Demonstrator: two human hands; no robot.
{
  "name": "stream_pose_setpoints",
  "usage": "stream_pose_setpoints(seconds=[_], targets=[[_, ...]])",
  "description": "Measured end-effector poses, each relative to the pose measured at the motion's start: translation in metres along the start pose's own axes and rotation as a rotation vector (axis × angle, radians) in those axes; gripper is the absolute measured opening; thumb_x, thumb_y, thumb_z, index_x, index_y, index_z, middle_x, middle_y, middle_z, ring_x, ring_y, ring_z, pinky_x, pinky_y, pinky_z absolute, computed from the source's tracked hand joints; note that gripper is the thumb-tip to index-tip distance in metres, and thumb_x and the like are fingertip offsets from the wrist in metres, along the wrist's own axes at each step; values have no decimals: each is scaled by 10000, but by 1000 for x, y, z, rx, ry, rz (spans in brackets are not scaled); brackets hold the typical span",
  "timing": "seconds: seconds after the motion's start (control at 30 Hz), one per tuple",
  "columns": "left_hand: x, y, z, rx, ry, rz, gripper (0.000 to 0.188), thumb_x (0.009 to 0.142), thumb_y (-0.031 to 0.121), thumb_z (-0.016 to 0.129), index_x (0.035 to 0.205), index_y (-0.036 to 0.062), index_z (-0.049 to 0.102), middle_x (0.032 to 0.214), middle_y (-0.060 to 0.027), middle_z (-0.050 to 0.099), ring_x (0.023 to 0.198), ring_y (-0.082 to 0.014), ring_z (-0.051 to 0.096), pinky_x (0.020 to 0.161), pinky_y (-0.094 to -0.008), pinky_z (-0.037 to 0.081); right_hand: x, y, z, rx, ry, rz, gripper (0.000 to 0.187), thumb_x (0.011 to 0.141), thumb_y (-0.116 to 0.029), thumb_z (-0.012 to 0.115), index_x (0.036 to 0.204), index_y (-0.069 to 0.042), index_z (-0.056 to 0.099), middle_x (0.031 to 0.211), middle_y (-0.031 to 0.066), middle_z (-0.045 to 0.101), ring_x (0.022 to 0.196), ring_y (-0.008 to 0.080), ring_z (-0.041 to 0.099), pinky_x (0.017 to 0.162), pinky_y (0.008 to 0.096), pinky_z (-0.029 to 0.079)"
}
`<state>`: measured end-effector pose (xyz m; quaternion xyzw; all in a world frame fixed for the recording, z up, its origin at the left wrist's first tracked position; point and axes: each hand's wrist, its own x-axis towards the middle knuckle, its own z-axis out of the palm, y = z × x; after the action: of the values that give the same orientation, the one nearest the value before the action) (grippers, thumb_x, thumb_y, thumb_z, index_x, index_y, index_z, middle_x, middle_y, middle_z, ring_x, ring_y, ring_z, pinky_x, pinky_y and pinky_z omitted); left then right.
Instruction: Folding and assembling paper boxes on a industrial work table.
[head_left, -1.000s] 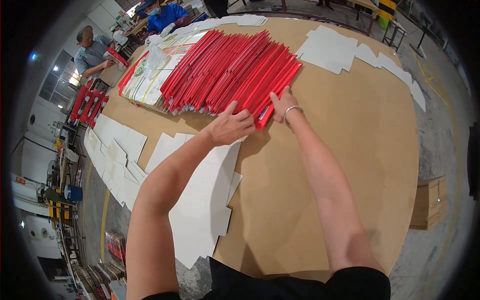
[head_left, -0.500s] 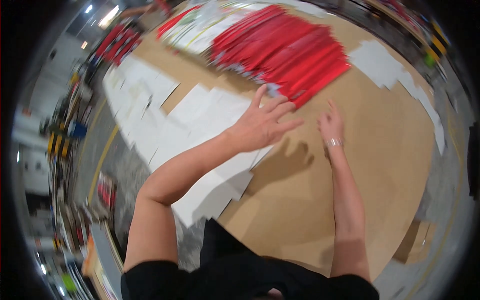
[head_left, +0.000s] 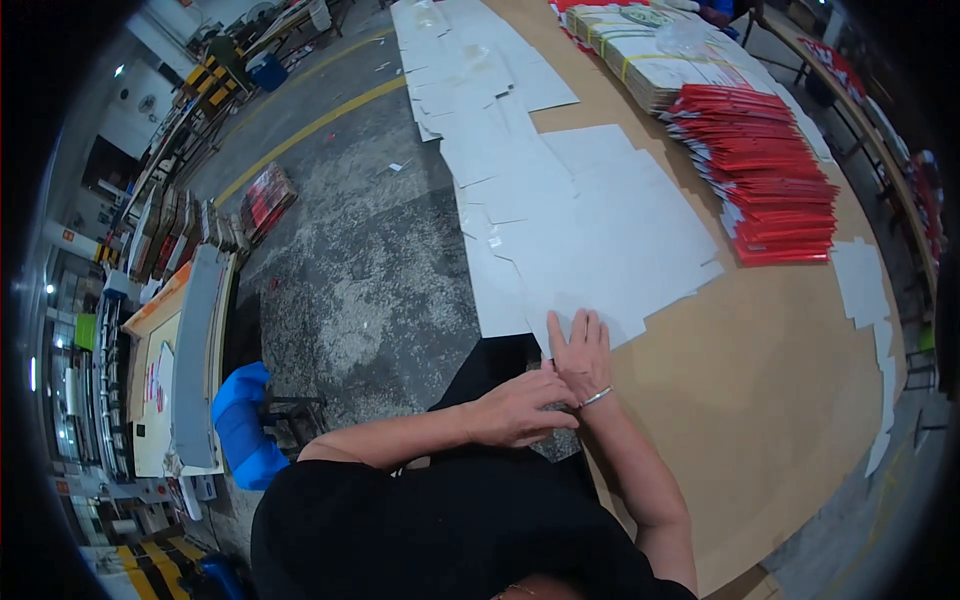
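My right hand [head_left: 582, 355], with a bracelet at the wrist, lies palm down with its fingers stretched over the near corner of a white cardboard sheet [head_left: 620, 220]. Close against it, at the table's near edge, is my left hand [head_left: 515, 408]. Its fingers are bent toward the right hand, and what they may hold is hidden. The white sheet overlaps other white sheets [head_left: 470, 90] along the table's left side. Farther off to the right, a fanned stack of red folded pieces [head_left: 770, 170] rests on the brown table surface [head_left: 740, 400].
Behind the red stack is a strapped bundle of flat printed cardboard [head_left: 640, 55]. More white sheets [head_left: 868, 290] line the table's right edge. On the left stand a blue-covered object [head_left: 245, 425] and a grey-edged bench [head_left: 195, 360]. A person's blue sleeve [head_left: 718, 12] shows at the far end.
My view has swung left. Both hands, raised and apart over the table before, are now together at its near edge, the right one down on the white sheet.
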<state>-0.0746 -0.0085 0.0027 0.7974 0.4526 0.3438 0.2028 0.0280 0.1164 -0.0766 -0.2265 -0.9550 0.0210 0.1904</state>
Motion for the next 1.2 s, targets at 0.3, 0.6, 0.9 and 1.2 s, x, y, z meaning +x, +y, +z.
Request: stream_pose_setpoints(seconds=[0.3, 0.6, 0.9, 1.2], targets=[[-2, 9, 9, -75, 60, 171, 323, 736, 28, 683, 1052, 78, 648, 1148, -122, 568, 1086, -335, 546, 970, -462, 437, 13, 13, -51, 164, 61, 218, 641, 668, -28, 607, 1303, -97, 546, 976, 140, 577, 849, 301, 570, 714, 427, 488], [14, 34, 11, -97, 95, 293, 587, 746, 63, 676, 1311, 107, 524, 1329, -192, 455, 1222, -367, 459, 1057, -528, 349, -211, -2, -152, -91, 279, 478, 275, 809, -258, 624, 1047, -150, 709, 1213, 141, 604, 1195, 367, 534, 1044, 574, 331], [61, 10, 155, 67, -419, 540, 416, 728, 324, 741, 1051, 112, 588, 1192, -123, 507, 1127, -305, 471, 938, -443, 367, -398, -90, -154, 71, 256, 802, 422, 794, -198, 709, 1153, 13, 649, 1174, 224, 623, 1074, 387, 590, 972, 493, 421], [55, 31, 216, -12, -59, 162, 276, 713, 369, 706, 825, 130, 625, 982, -59, 543, 889, -278, 541, 682, -392, 432, -331, -60, -163, -523, 362, 1162, 493, 820, -245, 733, 1195, 32, 575, 1055, 216, 639, 918, 369, 622, 852, 456, 488]])
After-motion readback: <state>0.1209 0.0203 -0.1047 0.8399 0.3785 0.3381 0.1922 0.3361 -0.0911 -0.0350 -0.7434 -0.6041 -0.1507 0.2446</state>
